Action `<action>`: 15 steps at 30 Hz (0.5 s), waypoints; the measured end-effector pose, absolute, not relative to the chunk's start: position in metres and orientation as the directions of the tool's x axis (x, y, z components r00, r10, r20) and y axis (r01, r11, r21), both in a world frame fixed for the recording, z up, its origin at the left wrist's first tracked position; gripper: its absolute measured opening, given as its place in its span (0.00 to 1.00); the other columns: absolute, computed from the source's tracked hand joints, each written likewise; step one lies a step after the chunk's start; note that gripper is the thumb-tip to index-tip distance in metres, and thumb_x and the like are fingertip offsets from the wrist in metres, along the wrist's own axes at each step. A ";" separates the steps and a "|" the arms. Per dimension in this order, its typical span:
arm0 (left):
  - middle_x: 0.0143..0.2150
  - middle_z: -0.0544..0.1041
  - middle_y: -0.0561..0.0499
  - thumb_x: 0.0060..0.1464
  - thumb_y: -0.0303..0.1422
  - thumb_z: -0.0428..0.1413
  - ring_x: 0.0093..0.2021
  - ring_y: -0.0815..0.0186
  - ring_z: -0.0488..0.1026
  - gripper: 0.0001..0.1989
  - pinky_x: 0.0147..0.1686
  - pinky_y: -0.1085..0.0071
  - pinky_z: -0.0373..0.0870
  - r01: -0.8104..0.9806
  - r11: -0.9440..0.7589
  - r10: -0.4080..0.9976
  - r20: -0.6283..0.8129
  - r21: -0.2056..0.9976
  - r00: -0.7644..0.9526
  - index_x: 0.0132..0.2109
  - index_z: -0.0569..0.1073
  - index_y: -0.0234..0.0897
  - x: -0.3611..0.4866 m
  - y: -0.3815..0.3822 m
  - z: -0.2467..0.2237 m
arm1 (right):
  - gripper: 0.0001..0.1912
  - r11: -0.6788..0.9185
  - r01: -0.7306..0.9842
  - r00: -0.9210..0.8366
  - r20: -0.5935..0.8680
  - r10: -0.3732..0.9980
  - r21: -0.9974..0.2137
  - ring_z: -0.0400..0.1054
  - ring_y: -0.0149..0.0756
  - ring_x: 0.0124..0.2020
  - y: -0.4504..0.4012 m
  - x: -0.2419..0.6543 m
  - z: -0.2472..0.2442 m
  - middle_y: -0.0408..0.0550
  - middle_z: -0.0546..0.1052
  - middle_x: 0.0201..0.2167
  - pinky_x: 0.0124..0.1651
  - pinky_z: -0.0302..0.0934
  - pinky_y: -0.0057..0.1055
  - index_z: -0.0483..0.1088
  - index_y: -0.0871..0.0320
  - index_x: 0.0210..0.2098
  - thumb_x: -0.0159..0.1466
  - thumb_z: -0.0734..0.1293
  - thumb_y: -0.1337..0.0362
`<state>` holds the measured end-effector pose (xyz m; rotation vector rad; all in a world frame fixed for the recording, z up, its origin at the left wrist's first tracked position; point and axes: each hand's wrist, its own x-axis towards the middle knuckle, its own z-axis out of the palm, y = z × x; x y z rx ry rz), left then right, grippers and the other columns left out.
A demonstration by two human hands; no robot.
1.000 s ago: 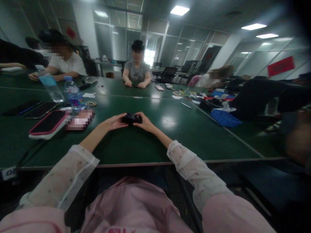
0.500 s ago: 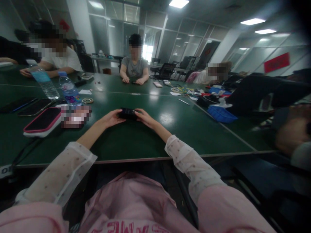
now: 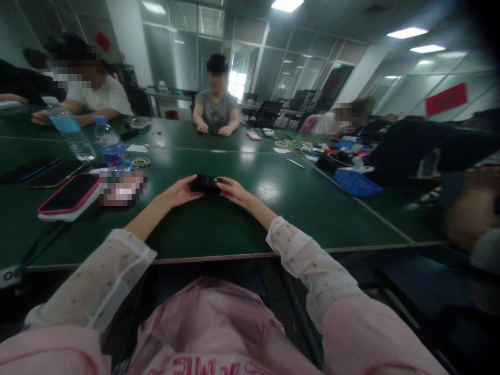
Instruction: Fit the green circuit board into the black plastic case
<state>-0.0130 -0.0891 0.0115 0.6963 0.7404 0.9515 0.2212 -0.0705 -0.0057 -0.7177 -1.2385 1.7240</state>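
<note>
Black, boxy and small, that device (image 3: pixel 206 184) sits right between two bare hands, out over the green table (image 3: pixel 250 224). Left hand (image 3: pixel 183 191) has the left end, fingers closed round it; right hand (image 3: pixel 235 191) pinches the other end, thumb near the edge. Both grips look narrow, and neither hand has let go. Is the device touching the tabletop? Can't tell from here. Small pale marks show on its upper face, too blurred to read. So it's in hand and not set down, and nothing visible settles whether the handling of it is half done or finished.

Over on the left, a phone with a pink rim (image 3: pixel 72 194) lies beside a blurred pink item (image 3: pixel 124 188), with two plastic bottles (image 3: pixel 111 147) behind and a roll of tape (image 3: pixel 140 162) close by. Off right, a blue basket (image 3: pixel 356 183); straight across, a person in a grey shirt (image 3: pixel 216 108), both hands on the table.
</note>
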 end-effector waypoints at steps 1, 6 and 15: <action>0.44 0.78 0.39 0.59 0.34 0.57 0.48 0.55 0.77 0.12 0.49 0.59 0.77 -0.455 0.413 0.890 -0.245 0.789 0.384 0.48 0.73 0.32 -0.012 -0.089 0.012 | 0.22 -0.122 -0.306 -0.461 0.035 0.887 -0.944 0.74 0.31 0.38 -0.071 0.221 -0.006 0.44 0.77 0.39 0.42 0.73 0.28 0.72 0.56 0.43 0.50 0.79 0.66; 0.43 0.78 0.40 0.59 0.33 0.57 0.46 0.56 0.77 0.11 0.48 0.58 0.78 -0.456 0.397 0.903 -0.249 0.797 0.351 0.47 0.73 0.32 -0.012 -0.089 0.012 | 0.23 -0.099 -0.275 -0.471 0.044 0.881 -0.956 0.73 0.31 0.40 -0.073 0.222 -0.004 0.45 0.76 0.42 0.47 0.72 0.31 0.71 0.57 0.45 0.52 0.78 0.66; 0.43 0.78 0.38 0.59 0.33 0.57 0.45 0.54 0.78 0.14 0.45 0.59 0.79 -0.454 0.407 0.903 -0.275 0.793 0.329 0.50 0.72 0.32 -0.012 -0.090 0.016 | 0.22 -0.004 -0.183 -0.449 0.080 0.890 -0.983 0.73 0.35 0.44 -0.072 0.220 -0.006 0.47 0.77 0.44 0.53 0.70 0.37 0.71 0.55 0.46 0.55 0.76 0.58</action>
